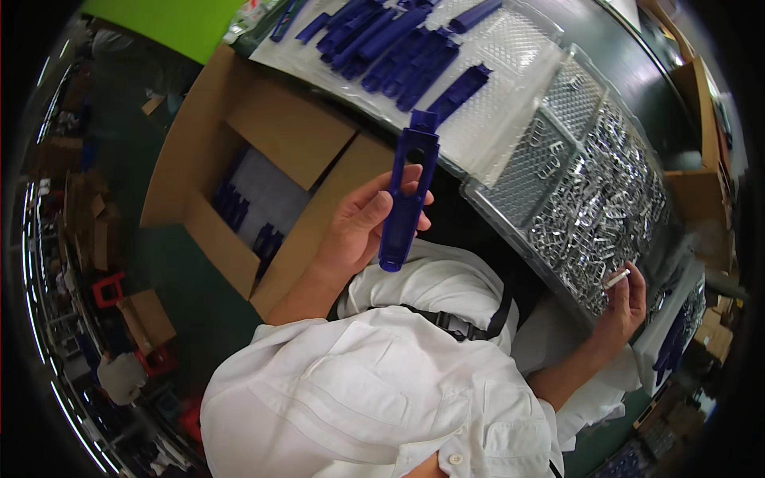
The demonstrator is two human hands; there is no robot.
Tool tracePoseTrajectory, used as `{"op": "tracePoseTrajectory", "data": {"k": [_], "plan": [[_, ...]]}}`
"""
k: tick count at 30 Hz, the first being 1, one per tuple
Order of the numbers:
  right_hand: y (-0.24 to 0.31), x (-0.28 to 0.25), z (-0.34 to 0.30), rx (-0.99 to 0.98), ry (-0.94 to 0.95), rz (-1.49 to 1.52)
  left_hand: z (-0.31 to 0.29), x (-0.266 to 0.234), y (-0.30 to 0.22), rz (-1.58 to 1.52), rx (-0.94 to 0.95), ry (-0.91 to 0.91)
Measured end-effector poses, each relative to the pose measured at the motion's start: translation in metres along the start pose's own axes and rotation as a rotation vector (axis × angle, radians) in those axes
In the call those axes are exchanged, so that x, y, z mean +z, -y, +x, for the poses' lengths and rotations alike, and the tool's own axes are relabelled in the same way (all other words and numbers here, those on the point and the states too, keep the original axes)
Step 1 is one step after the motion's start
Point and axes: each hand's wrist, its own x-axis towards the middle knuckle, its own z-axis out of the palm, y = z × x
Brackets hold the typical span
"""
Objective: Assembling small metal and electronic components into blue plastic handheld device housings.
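My left hand (pixel 368 215) is closed around a long dark-blue plastic housing (pixel 407 209), held upright with its hollow side toward me and a round hole near its top. At the right, my right hand (pixel 621 312) pinches a small shiny metal clip (pixel 616 279) between its fingertips. Just beside that hand lies a large heap of similar metal clips (pixel 590 211) in a grey plastic tray (pixel 510 219). More blue housings (pixel 382 40) lie in a pile on a clear plastic sheet (pixel 510 48) at the far side of the table.
An open cardboard box (pixel 291 143) with blue pieces inside stands left of my left hand. A bright green surface (pixel 171 24) lies at the far left. A red stool (pixel 109 290) and a smaller carton (pixel 147 320) are on the floor. Cartons (pixel 701 191) stand beyond the tray.
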Motion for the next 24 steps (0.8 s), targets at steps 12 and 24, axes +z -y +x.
{"op": "tracePoseTrajectory", "data": {"k": [12,24], "plan": [[0.063,0.035,-0.053,-0.259,-0.099,0.187,0.058,0.136,0.077,-0.039,-0.733,0.509],[0.068,0.047,-0.043,-0.407,-0.105,-0.233,0.053,0.151,0.089,0.08,-0.725,0.47]]}}
